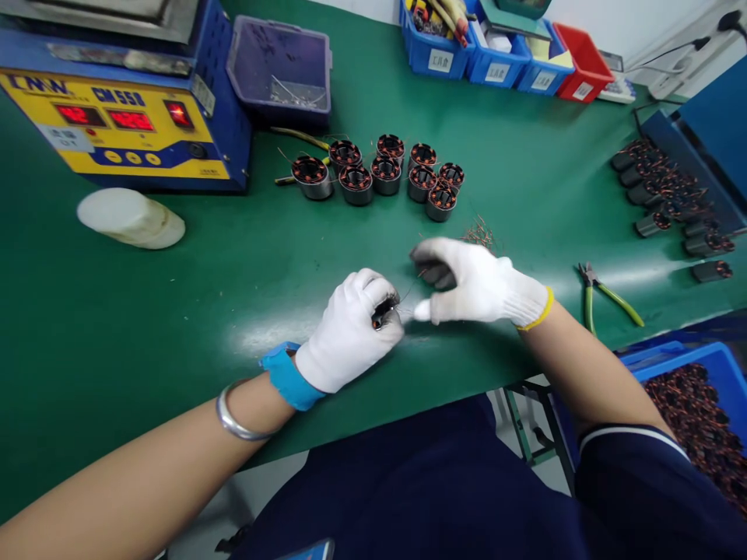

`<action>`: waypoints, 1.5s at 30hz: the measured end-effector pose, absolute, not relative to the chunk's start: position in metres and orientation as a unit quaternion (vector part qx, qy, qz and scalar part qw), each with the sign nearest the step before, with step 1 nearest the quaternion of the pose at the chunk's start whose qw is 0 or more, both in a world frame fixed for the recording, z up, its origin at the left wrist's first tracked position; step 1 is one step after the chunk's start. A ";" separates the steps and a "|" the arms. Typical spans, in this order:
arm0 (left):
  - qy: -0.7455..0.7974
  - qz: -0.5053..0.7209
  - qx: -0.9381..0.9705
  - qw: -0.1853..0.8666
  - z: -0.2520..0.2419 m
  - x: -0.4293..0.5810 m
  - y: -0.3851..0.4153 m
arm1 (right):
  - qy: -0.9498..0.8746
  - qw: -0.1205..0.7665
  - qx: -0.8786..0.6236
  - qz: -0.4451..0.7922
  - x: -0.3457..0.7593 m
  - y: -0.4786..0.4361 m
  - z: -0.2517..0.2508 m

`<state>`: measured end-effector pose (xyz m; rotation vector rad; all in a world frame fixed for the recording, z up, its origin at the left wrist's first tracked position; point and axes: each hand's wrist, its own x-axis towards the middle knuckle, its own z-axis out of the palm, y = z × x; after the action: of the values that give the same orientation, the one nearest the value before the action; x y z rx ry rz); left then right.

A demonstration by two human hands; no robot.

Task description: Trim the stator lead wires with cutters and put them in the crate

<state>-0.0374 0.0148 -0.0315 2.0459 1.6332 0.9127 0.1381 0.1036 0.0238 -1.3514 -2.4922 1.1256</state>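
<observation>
My left hand point(350, 330), in a white glove with a blue wrist strap, is closed around a small wound stator coil point(385, 309) just above the green table point(175, 311). My right hand point(475, 281), also gloved, sits right beside it with thumb and forefinger pinched at a thin wire coming off the coil. Most of the coil is hidden inside my left fist. Several finished stators point(379, 175) with copper windings stand grouped farther back.
A blue and yellow machine point(122, 117) with red displays stands at the back left, a white disc point(131, 218) in front of it. A purple tray point(280, 66), coloured bins point(502, 54), green-handled cutters point(607, 294), more stators point(671, 194) at right, and a blue bin of coils point(694, 397).
</observation>
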 end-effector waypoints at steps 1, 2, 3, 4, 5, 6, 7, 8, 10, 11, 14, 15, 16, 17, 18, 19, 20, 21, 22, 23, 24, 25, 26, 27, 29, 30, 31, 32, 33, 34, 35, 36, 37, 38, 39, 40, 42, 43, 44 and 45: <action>0.578 0.326 0.726 0.184 -0.032 -0.037 0.015 | -0.827 -0.025 -0.425 0.367 0.138 0.103 0.027; 0.577 0.327 0.726 0.183 -0.032 -0.038 0.015 | -0.836 -0.081 -0.402 0.364 0.139 0.102 0.030; 0.577 0.326 0.727 0.181 -0.032 -0.038 0.015 | -0.844 -0.114 -0.377 0.363 0.140 0.100 0.032; 0.578 0.323 0.728 0.180 -0.032 -0.038 0.015 | -0.852 -0.122 -0.356 0.365 0.141 0.098 0.035; 0.580 0.319 0.728 0.180 -0.032 -0.038 0.015 | -0.857 -0.109 -0.341 0.370 0.142 0.096 0.036; 0.582 0.315 0.727 0.181 -0.032 -0.038 0.015 | -0.860 -0.085 -0.335 0.376 0.142 0.095 0.037; 0.585 0.311 0.726 0.184 -0.032 -0.038 0.015 | -0.860 -0.056 -0.334 0.383 0.143 0.094 0.037; 0.588 0.310 0.723 0.188 -0.031 -0.038 0.015 | -0.856 -0.029 -0.338 0.389 0.144 0.094 0.036; 0.592 0.309 0.717 0.201 -0.029 -0.038 0.015 | -0.843 0.013 -0.359 0.400 0.145 0.097 0.032; 0.594 0.308 0.714 0.209 -0.028 -0.038 0.015 | -0.832 0.026 -0.374 0.409 0.146 0.100 0.029; 0.599 0.299 0.705 0.233 -0.024 -0.037 0.017 | -0.770 0.059 -0.419 0.478 0.148 0.113 0.021; 0.601 0.295 0.703 0.239 -0.023 -0.036 0.017 | -0.741 0.065 -0.427 0.515 0.149 0.118 0.019; 0.603 0.293 0.701 0.244 -0.022 -0.036 0.017 | -0.714 0.063 -0.426 0.552 0.150 0.122 0.018; 0.605 0.292 0.699 0.246 -0.021 -0.036 0.017 | -0.695 0.044 -0.417 0.584 0.149 0.125 0.016; 0.607 0.293 0.696 0.248 -0.021 -0.035 0.018 | -0.688 0.006 -0.401 0.605 0.147 0.127 0.016; 0.608 0.294 0.694 0.248 -0.021 -0.035 0.018 | -0.689 -0.041 -0.382 0.615 0.145 0.127 0.015; 0.610 0.295 0.693 0.247 -0.021 -0.035 0.018 | -0.694 -0.089 -0.366 0.614 0.140 0.126 0.014; 0.613 0.296 0.691 0.243 -0.021 -0.034 0.018 | -0.696 -0.126 -0.358 0.609 0.136 0.124 0.013; 0.616 0.296 0.690 0.238 -0.021 -0.034 0.018 | -0.694 -0.148 -0.362 0.604 0.130 0.121 0.011; 0.620 0.295 0.689 0.232 -0.022 -0.033 0.018 | -0.689 -0.152 -0.374 0.602 0.125 0.118 0.009; 0.624 0.294 0.687 0.226 -0.022 -0.033 0.018 | -0.683 -0.146 -0.387 0.602 0.120 0.115 0.008; 0.628 0.293 0.685 0.222 -0.022 -0.032 0.018 | -0.680 -0.137 -0.397 0.601 0.117 0.111 0.006; 0.632 0.292 0.683 0.220 -0.022 -0.032 0.018 | -0.680 -0.131 -0.401 0.600 0.114 0.109 0.005; 0.634 0.291 0.682 0.219 -0.023 -0.032 0.018 | -0.682 -0.126 -0.401 0.599 0.112 0.106 0.005; 0.634 0.290 0.683 0.219 -0.023 -0.032 0.017 | -0.684 -0.114 -0.401 0.599 0.112 0.103 0.005; 0.634 0.292 0.682 0.220 -0.024 -0.032 0.017 | -0.681 -0.105 -0.405 0.601 0.112 0.102 0.006; 0.636 0.298 0.676 0.222 -0.025 -0.032 0.016 | -0.676 -0.095 -0.410 0.604 0.112 0.101 0.006; 0.641 0.305 0.668 0.226 -0.026 -0.032 0.016 | -0.671 -0.087 -0.415 0.608 0.112 0.099 0.006; 0.646 0.313 0.657 0.230 -0.027 -0.032 0.015 | -0.667 -0.079 -0.418 0.611 0.112 0.098 0.005; 0.652 0.320 0.646 0.233 -0.028 -0.032 0.015 | -0.665 -0.071 -0.419 0.614 0.113 0.097 0.004; 0.657 0.324 0.639 0.236 -0.029 -0.032 0.014 | -0.666 -0.062 -0.419 0.614 0.113 0.096 0.002; 0.658 0.328 0.635 0.238 -0.030 -0.032 0.014 | -0.669 -0.052 -0.416 0.614 0.113 0.095 0.000; 0.654 0.331 0.636 0.241 -0.030 -0.033 0.013 | -0.673 -0.039 -0.412 0.613 0.114 0.093 -0.002; 0.646 0.336 0.638 0.251 -0.030 -0.034 0.013 | -0.678 -0.022 -0.406 0.613 0.115 0.092 -0.004; 0.632 0.345 0.637 0.275 -0.030 -0.036 0.013 | -0.680 -0.003 -0.399 0.615 0.117 0.090 -0.006; 0.614 0.362 0.628 0.313 -0.028 -0.039 0.013 | -0.678 0.017 -0.390 0.623 0.119 0.089 -0.006; 0.582 0.414 0.568 0.409 -0.023 -0.046 0.012 | -0.659 0.055 -0.375 0.650 0.125 0.085 -0.006; 0.576 0.435 0.521 0.455 -0.019 -0.050 0.012 | -0.645 0.073 -0.366 0.667 0.128 0.083 -0.005; 0.578 0.442 0.474 0.496 -0.014 -0.054 0.011 | -0.632 0.090 -0.356 0.682 0.131 0.082 -0.004; 0.580 0.428 0.436 0.539 -0.009 -0.058 0.010 | -0.623 0.106 -0.347 0.693 0.134 0.080 -0.002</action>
<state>-0.0577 0.0101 -0.0094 1.0363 1.3800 1.0168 0.1338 0.0799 -0.0024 -1.0218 -1.8336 2.0420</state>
